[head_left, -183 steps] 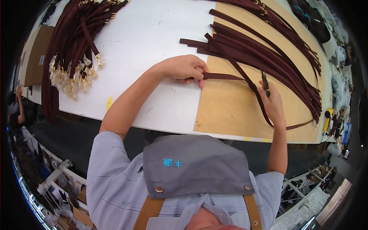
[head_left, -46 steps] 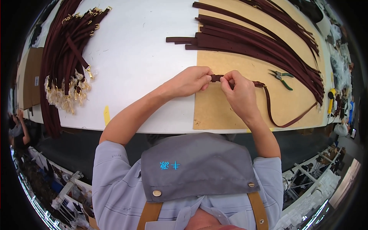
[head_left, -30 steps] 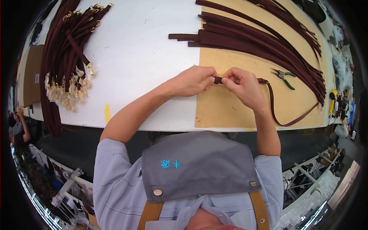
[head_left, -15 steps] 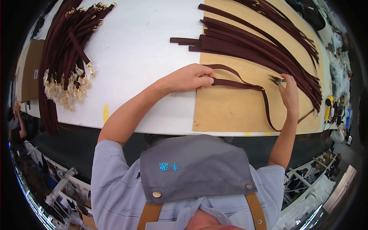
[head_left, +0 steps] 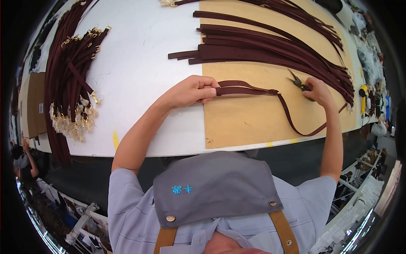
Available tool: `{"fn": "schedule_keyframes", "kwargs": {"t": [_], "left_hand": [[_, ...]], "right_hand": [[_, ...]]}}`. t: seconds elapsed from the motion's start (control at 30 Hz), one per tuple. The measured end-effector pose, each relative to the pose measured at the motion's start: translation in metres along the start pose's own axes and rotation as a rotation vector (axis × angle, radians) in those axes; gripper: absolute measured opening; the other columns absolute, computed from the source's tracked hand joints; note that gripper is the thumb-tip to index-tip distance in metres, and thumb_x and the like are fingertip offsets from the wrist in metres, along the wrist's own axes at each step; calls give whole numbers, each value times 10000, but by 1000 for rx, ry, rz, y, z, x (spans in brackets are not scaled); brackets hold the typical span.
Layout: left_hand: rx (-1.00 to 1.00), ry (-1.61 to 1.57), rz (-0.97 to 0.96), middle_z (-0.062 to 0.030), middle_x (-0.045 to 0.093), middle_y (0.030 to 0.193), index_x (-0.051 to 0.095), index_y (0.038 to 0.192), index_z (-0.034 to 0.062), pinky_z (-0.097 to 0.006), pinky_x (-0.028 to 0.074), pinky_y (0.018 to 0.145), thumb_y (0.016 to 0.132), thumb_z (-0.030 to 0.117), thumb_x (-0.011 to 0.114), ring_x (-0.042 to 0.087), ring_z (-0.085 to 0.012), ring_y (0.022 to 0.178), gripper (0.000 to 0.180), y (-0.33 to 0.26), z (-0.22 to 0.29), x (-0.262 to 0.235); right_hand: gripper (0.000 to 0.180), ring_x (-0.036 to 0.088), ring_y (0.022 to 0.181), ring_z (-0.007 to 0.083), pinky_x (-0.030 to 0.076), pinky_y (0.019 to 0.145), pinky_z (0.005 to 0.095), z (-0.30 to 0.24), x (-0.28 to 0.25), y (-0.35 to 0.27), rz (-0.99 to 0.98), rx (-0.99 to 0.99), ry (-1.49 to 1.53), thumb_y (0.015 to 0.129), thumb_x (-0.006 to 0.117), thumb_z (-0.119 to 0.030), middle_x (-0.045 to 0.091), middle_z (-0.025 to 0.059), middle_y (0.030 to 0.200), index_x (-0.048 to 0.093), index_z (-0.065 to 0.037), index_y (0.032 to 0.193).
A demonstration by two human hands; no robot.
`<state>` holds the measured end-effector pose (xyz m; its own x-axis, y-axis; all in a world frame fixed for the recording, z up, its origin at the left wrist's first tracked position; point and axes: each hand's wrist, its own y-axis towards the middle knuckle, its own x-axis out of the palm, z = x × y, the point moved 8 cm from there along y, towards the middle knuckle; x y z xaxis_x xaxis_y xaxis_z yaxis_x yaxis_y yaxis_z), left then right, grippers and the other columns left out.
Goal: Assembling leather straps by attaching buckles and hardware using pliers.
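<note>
My left hand (head_left: 198, 91) is closed round the folded end of a dark maroon leather strap (head_left: 242, 90). Two lengths of it run side by side to a small gold-toned fitting (head_left: 275, 92). From there a single length curves down across the tan board, then passes behind my right forearm. Gripped in my right hand (head_left: 318, 90) is a pair of pliers (head_left: 298, 82) with dark handles and slim, parted jaws pointing away from me. The jaws touch nothing and stand a little apart from the strap.
Beyond my hands lies a pile of maroon straps (head_left: 245, 53), with more straps (head_left: 296, 15) behind it. Buckled straps with plastic-wrapped ends (head_left: 76, 93) lie at left, beside a cardboard box (head_left: 34, 103). The tan board (head_left: 237, 127) covers part of the white table (head_left: 139, 84).
My right hand has moved to the right over the board, and the pliers now show more fully. The strap's hanging curve has shifted onto the board. The whole view has moved slightly.
</note>
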<state>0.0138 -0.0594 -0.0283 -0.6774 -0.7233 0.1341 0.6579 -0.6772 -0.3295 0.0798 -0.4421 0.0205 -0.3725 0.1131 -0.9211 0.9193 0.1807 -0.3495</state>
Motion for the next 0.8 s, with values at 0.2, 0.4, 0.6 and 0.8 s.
{"fn": "schedule_keyframes", "kwargs": {"t": [0.2, 0.4, 0.6, 0.8], "left_hand": [[-5, -48, 46, 60, 466, 621, 625, 919, 51, -197, 264, 475, 935, 234, 571, 365, -15, 542, 191, -8, 5, -14], [227, 214, 129, -19, 545, 648, 617, 822, -21, -295, 403, 549, 830, 207, 586, 480, -93, 614, 230, 3, 21, -17], [392, 435, 97, -132, 641, 738, 643, 872, -37, -350, 459, 664, 800, 220, 564, 586, -185, 710, 278, 42, 21, 13], [67, 198, 203, 43, 480, 611, 609, 843, 30, -246, 330, 508, 894, 207, 548, 420, -48, 571, 194, 3, 4, -24]], "right_hand": [[258, 582, 703, 379, 455, 644, 417, 20, 12, -9, 310, 77, -55, 747, 656, -172, 580, 233, 746, 540, 30, 859], [181, 427, 699, 185, 407, 643, 311, 72, 47, -49, 857, 41, 397, 892, 601, -122, 448, 55, 752, 479, 12, 896], [331, 475, 636, 238, 419, 599, 391, 150, 59, -58, 470, 250, -22, 820, 663, -242, 481, 137, 678, 461, 17, 784], [241, 588, 801, 464, 455, 723, 500, 29, 18, 5, 67, 137, -116, 732, 572, -168, 605, 293, 805, 591, 59, 809]]}}
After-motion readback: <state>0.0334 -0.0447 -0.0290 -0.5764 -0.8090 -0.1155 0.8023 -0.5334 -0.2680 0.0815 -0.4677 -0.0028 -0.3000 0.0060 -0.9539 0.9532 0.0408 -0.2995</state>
